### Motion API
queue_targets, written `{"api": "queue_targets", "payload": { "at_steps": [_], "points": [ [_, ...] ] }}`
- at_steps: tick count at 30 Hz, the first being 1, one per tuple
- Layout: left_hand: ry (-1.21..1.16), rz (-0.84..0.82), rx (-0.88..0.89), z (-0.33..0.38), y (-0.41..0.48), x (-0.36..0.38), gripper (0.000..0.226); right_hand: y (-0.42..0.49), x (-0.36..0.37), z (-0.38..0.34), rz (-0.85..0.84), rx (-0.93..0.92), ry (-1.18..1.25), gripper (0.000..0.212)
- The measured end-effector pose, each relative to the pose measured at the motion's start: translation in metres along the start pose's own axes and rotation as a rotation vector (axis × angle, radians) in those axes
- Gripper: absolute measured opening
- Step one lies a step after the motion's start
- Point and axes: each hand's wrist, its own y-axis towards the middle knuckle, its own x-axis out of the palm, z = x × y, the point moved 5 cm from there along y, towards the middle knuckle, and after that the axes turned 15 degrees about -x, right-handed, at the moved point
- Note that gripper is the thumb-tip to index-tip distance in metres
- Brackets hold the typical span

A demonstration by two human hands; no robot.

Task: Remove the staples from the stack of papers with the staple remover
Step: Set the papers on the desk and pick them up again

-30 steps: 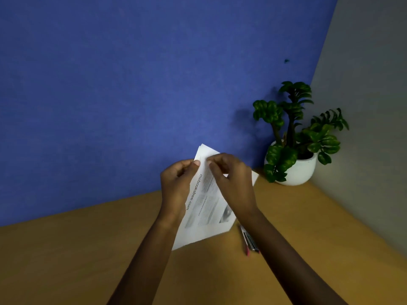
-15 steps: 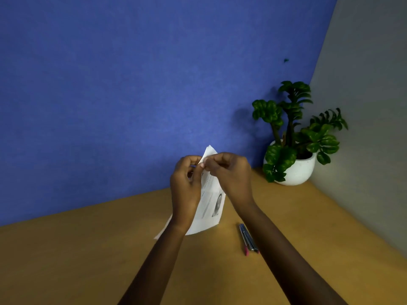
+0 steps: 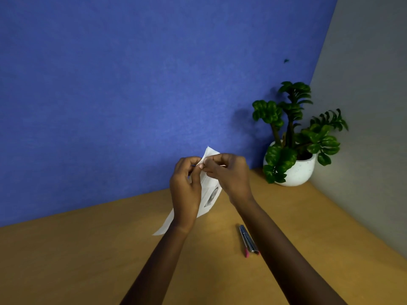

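I hold a thin stack of printed white papers [image 3: 210, 194] upright above the wooden table [image 3: 88, 249], turned nearly edge-on to me. My left hand [image 3: 186, 190] grips the stack near its top corner, thumb and fingers pinched. My right hand [image 3: 229, 175] pinches the same top corner from the right, fingertips meeting those of the left. Any staple is hidden by my fingers. The staple remover [image 3: 248, 241], a slim metal tool with a pink end, lies flat on the table below my right forearm, untouched.
A green plant in a round white pot [image 3: 295, 170] stands in the back right corner. A blue wall [image 3: 132, 84] runs behind the table and a grey wall [image 3: 370, 106] closes the right side.
The papers have turned from facing me to nearly edge-on and stand more upright. Both hands have drawn together at the top corner. The staple remover has not moved.
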Motion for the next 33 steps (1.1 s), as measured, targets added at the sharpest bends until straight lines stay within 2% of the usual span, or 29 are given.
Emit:
{"api": "queue_targets", "payload": {
  "at_steps": [9, 15, 20, 25, 33],
  "points": [
    [0.019, -0.023, -0.002, -0.005, -0.001, 0.004, 0.010, 0.007, 0.000, 0.004, -0.083, -0.049, -0.124, 0.010],
    [-0.005, -0.021, -0.053, -0.008, -0.003, 0.007, 0.010, 0.010, 0.004, 0.009, -0.053, -0.031, -0.167, 0.015],
    [-0.035, 0.050, -0.113, -0.010, -0.004, 0.007, 0.010, 0.005, 0.010, 0.007, 0.013, -0.013, -0.116, 0.020],
    [-0.066, 0.093, -0.161, -0.013, -0.002, 0.006, 0.011, 0.001, 0.017, 0.011, 0.051, 0.057, 0.027, 0.014],
    [-0.042, 0.125, -0.094, -0.010, -0.002, -0.001, 0.007, -0.001, 0.017, 0.014, 0.038, 0.100, 0.124, 0.013]
  ]
}}
